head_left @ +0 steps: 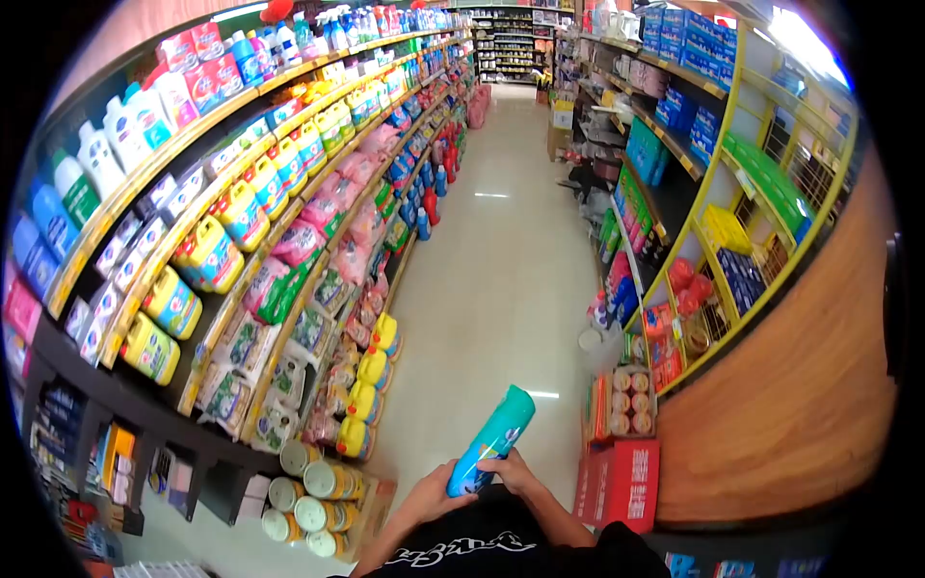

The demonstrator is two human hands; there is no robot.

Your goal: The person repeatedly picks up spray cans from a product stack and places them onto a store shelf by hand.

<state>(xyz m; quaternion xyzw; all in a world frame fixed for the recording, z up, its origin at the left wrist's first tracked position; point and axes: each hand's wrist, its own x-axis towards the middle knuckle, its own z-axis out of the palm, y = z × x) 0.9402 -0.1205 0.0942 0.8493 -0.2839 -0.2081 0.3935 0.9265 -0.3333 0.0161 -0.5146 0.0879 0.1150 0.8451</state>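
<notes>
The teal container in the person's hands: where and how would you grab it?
I'd wrap the upper half of the teal container, coming from the aisle side: it's long and slim, and the left hand and right hand cover only its lower part.

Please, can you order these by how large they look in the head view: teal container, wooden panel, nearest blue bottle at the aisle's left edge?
1. Wooden panel
2. Teal container
3. Blue bottle

The blue bottle is farther away, so its true size is unsure.
</notes>
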